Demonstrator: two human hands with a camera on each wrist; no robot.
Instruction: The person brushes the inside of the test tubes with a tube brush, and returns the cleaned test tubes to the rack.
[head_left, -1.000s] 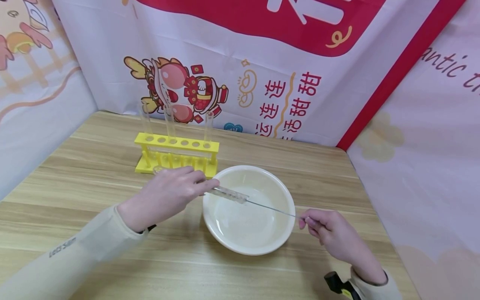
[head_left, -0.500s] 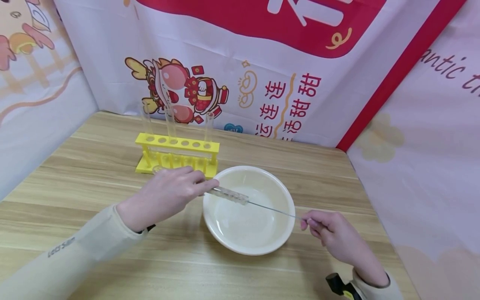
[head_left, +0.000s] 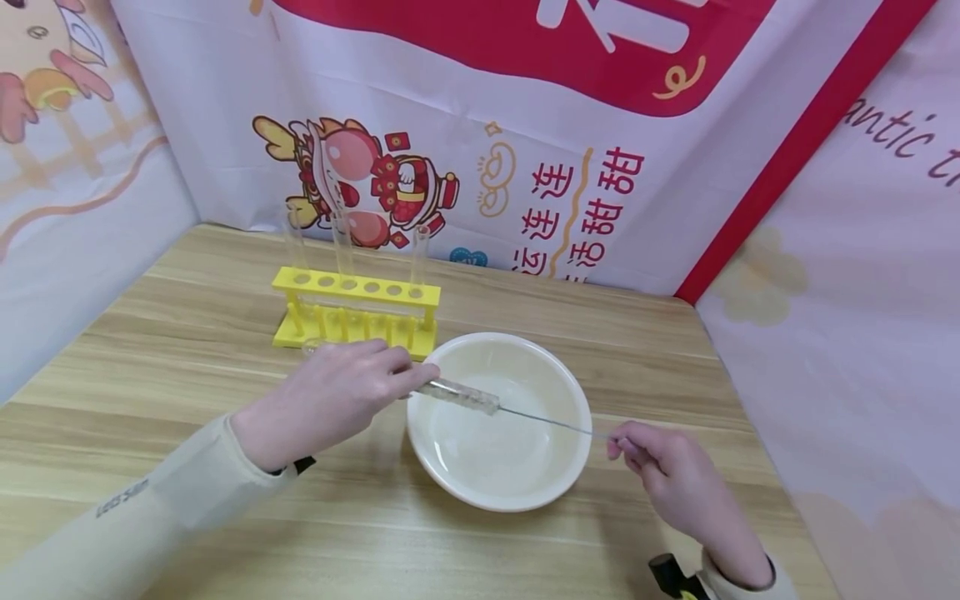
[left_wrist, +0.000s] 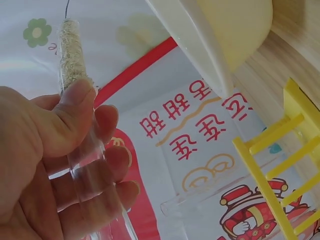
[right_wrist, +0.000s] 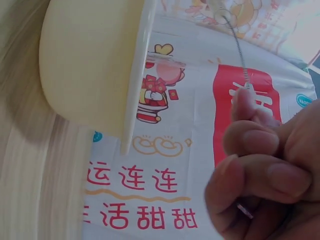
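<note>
My left hand grips a clear glass test tube, thumb on one side and fingers curled round the other. Inside the tube's mouth end sit the pale bristles of a test tube brush. The brush's thin twisted wire runs out of the mouth to my right hand, which pinches it, the other fingers curled in. Tube and wire slant over a cream-coloured basin, the mouth end above its inside. My palm and fingers hide much of the tube in the head view.
Behind the left hand stands a yellow test tube rack with three upright clear tubes, one being the right-hand tube. It is close to the basin's back left rim. A printed cloth hangs along the back of the wooden table.
The right hand has shifted slightly to the right with the wire. The tube's mouth end has dipped a little. The left hand keeps its grip almost in place.
</note>
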